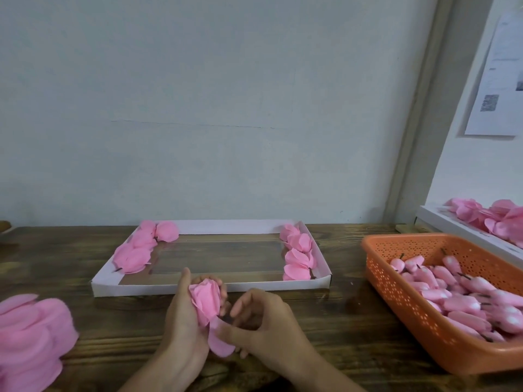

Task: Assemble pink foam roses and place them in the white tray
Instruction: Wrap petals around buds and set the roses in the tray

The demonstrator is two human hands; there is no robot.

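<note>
Pink foam rose (208,299) half-built, held above table just in front of white tray (297,282). L hand (181,323) curled round it, R hand (268,326) pinching outer petal (220,348) at base. Risk: L grip slackens, so layers unwind or petal wraps crooked. Over-squeeze = creased foam.

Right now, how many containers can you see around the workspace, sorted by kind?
White trays: 2, the centre tray and the far-right tray
Orange perforated basket: 1
Total: 3
</note>
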